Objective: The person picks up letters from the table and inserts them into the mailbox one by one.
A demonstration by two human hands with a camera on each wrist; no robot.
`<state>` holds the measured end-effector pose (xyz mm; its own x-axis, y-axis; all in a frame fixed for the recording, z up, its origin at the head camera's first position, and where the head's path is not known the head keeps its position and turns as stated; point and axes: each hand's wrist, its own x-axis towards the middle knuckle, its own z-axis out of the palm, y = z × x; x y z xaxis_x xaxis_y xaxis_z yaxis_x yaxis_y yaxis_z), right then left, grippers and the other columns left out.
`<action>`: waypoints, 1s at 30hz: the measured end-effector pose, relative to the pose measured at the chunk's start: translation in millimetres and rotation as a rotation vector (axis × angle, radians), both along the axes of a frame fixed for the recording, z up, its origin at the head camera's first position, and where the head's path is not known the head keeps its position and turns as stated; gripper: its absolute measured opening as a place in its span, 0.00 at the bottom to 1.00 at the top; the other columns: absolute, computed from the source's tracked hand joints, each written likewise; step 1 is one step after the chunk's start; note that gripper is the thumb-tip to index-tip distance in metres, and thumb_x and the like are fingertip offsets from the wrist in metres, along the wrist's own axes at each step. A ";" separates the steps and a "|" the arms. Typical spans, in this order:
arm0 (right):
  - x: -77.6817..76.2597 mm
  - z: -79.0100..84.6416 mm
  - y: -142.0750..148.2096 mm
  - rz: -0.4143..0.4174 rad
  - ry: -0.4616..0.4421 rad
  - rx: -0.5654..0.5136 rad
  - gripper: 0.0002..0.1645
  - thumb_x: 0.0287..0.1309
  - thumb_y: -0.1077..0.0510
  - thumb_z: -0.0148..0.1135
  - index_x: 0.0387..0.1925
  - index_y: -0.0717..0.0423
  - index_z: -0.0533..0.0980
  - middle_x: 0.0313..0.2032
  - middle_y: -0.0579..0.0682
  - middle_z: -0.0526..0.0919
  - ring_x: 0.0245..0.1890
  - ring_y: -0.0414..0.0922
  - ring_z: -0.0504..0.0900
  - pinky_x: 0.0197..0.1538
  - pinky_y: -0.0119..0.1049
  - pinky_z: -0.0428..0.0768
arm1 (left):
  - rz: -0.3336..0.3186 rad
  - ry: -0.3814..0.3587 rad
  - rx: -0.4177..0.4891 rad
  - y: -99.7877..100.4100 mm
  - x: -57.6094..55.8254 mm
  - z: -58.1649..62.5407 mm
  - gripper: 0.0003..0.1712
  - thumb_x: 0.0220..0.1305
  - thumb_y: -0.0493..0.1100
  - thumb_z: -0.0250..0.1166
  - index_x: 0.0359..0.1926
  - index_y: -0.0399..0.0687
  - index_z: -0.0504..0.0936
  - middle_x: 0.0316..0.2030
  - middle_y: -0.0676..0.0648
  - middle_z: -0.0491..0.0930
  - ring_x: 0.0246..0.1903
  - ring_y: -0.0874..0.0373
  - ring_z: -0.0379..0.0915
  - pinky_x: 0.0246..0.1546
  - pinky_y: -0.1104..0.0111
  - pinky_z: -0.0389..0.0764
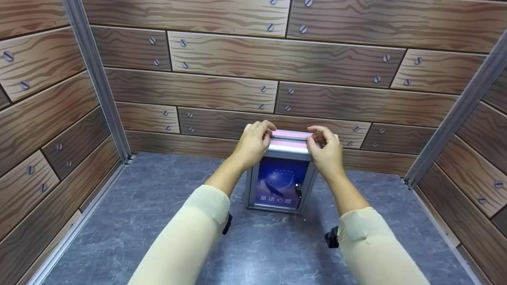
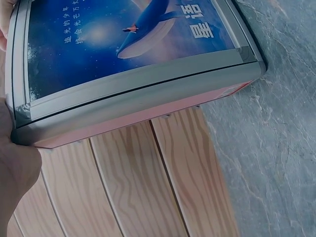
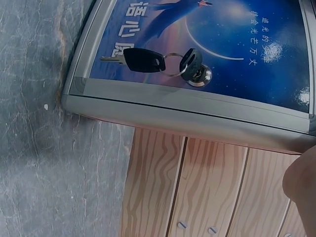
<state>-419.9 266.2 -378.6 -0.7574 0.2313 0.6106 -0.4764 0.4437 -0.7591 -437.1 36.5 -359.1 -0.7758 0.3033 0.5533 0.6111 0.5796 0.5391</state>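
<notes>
An upright metal-framed box [image 1: 253, 198] stands on the grey floor, its front panel [image 1: 273, 178] printed with a blue whale and night sky. Pink strips [image 1: 293, 134] line its top, with a dark slot between them. My left hand [image 1: 253, 143] grips the top left edge, fingers bent over it. At the top right edge, my right hand [image 1: 327, 152] holds on with thumb and fingers curled. In the right wrist view, a key sits in the front lock [image 3: 200, 76], and a second black-headed key [image 3: 143, 60] dangles from its ring.
Wood-print walls [image 1: 222, 87] enclose the space behind and at both sides, joined by grey metal corner posts [image 1: 97, 79]. Marbled grey flooring [image 1: 158, 213] spreads around the box. A small white speck [image 3: 46, 106] lies on it near the box's base.
</notes>
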 end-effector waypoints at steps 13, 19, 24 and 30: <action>-5.3 -2.7 -1.3 -0.100 0.006 0.066 0.12 0.66 0.66 0.69 0.50 0.61 0.84 0.35 0.53 0.87 0.42 0.38 0.75 0.48 0.25 0.71 | 0.147 0.071 -0.114 7.2 2.6 -5.5 0.17 0.83 0.39 0.51 0.65 0.46 0.76 0.50 0.45 0.85 0.51 0.46 0.81 0.55 0.55 0.83; -7.7 -4.3 1.5 -0.099 0.035 0.092 0.12 0.69 0.64 0.70 0.51 0.64 0.83 0.42 0.62 0.91 0.47 0.48 0.81 0.55 0.31 0.74 | 0.187 0.145 -0.218 8.9 5.5 -13.1 0.22 0.86 0.46 0.48 0.73 0.46 0.71 0.58 0.44 0.85 0.65 0.47 0.81 0.79 0.55 0.72; -1.7 -10.6 5.0 -0.056 0.018 0.122 0.14 0.70 0.63 0.71 0.54 0.64 0.82 0.50 0.63 0.90 0.55 0.57 0.84 0.65 0.44 0.78 | 0.221 0.181 -0.334 8.6 10.9 -26.8 0.27 0.85 0.55 0.51 0.77 0.52 0.68 0.69 0.45 0.79 0.76 0.47 0.71 0.86 0.51 0.59; 8.9 -22.7 11.1 -0.041 0.052 0.231 0.19 0.68 0.64 0.73 0.57 0.63 0.81 0.62 0.60 0.85 0.64 0.56 0.84 0.72 0.38 0.79 | 0.253 0.157 -0.444 5.4 21.1 -41.3 0.34 0.84 0.60 0.51 0.84 0.61 0.61 0.81 0.48 0.66 0.85 0.45 0.53 0.88 0.46 0.51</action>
